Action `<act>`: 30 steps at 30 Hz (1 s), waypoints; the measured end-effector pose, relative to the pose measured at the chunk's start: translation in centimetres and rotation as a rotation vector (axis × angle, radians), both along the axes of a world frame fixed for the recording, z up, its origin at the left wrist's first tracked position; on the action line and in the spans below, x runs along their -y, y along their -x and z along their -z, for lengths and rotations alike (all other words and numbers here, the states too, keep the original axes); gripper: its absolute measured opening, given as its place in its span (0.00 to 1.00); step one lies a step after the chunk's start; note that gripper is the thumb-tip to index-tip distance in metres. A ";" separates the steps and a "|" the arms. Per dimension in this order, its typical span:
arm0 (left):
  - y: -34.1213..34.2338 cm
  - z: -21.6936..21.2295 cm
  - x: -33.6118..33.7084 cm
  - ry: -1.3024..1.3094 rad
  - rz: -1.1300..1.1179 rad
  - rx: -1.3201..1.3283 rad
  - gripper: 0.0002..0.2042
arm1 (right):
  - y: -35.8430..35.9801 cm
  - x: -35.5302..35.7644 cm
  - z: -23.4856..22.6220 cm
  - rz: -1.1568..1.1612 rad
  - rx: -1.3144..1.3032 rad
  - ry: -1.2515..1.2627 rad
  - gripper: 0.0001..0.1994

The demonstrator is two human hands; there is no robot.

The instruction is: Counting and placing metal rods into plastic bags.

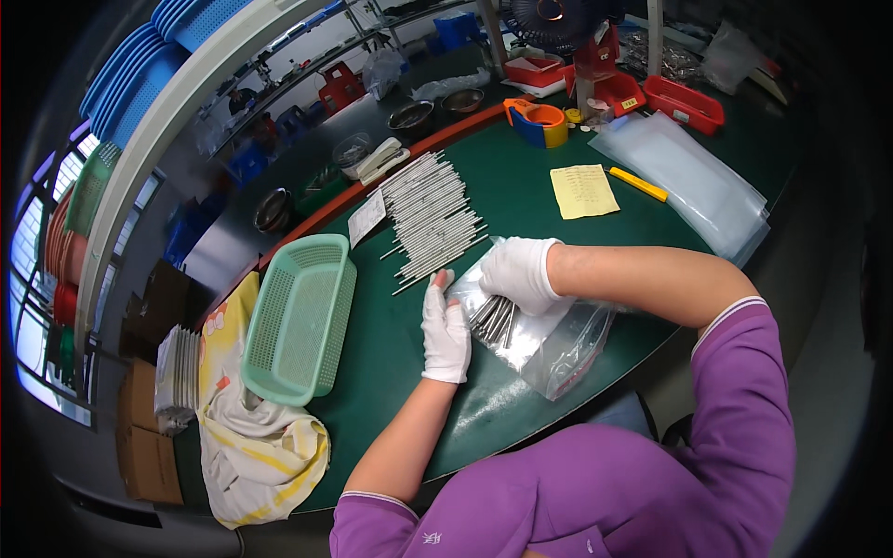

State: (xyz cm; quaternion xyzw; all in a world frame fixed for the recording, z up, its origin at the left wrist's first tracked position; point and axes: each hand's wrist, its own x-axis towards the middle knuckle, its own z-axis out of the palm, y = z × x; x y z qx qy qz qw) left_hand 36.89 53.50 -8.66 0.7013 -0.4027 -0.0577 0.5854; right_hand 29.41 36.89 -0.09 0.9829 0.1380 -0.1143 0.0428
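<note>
My right hand point(521, 274), in a white glove, is closed around a bundle of thin metal rods point(495, 321). Their ends stick out below the fingers, above a clear plastic bag point(567, 358) that lies near the table's front edge. My left hand point(445, 335) wears a white glove with bare fingertips. It rests at the bag's left side, fingers stretched forward and thumb apart. Just beyond it, a wide row of similar metal rods point(433, 214) lies side by side on the green table point(391, 344).
Left of my hands stands a green plastic basket point(344, 316), beside a yellow-and-white cloth point(265, 456). Toward the far right are a yellow note point(584, 191), a yellow cutter knife point(638, 184), a stack of clear bags point(684, 177), a tape dispenser point(539, 124) and red bins point(684, 102).
</note>
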 end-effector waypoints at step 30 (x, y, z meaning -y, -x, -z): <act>0.0 -2.4 3.6 -0.028 0.148 0.212 0.41 | 4.1 7.2 6.4 0.620 0.562 -1.660 0.10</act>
